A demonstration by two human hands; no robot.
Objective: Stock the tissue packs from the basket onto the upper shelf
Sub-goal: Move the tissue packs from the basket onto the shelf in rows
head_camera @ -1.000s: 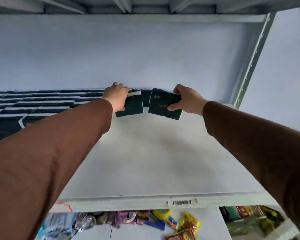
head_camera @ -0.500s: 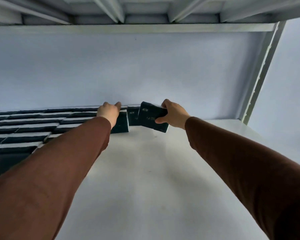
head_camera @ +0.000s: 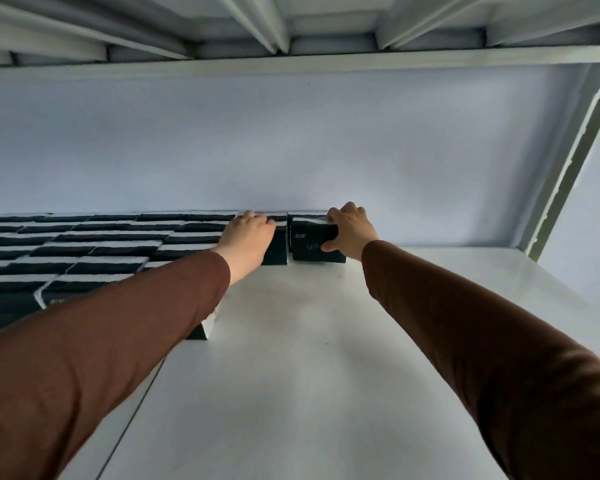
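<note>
Both arms reach far back on the white upper shelf (head_camera: 326, 393). My right hand (head_camera: 352, 232) grips a dark green tissue pack (head_camera: 309, 245) standing on the shelf near the back wall, thumb on its front and fingers over its top. My left hand (head_camera: 246, 239) rests on top of the neighbouring dark pack (head_camera: 276, 252), just left of it, fingers curled over its far edge. Rows of several dark packs (head_camera: 94, 247) with white edges fill the shelf's left half. The basket is out of view.
A pale wall (head_camera: 291, 143) closes the back of the shelf. A white metal upright (head_camera: 568, 157) runs along the right side. The ribbed underside of the shelf above (head_camera: 291, 26) hangs overhead. One pack's corner (head_camera: 205, 329) shows under my left sleeve.
Both hands moved further back and set their packs down upright by the wall, side by side. The view tilted up; the lower shelf with goods dropped out of sight.
</note>
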